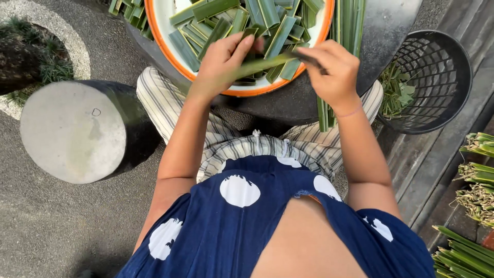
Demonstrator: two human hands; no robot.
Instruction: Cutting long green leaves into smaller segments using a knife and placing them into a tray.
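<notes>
My left hand and my right hand together hold one long green leaf strip stretched between them, just above the near rim of a round white basin with an orange rim. The basin is full of several cut green leaf pieces. The left fingers pinch the strip near its left end. The right hand is closed around its right end, and whether it also holds a small tool is hidden.
The basin rests on a dark round stand. Long uncut leaves hang over its right side. A black mesh basket with leaf scraps stands at right. Leaf bundles lie on boards. A concrete cylinder stands at left.
</notes>
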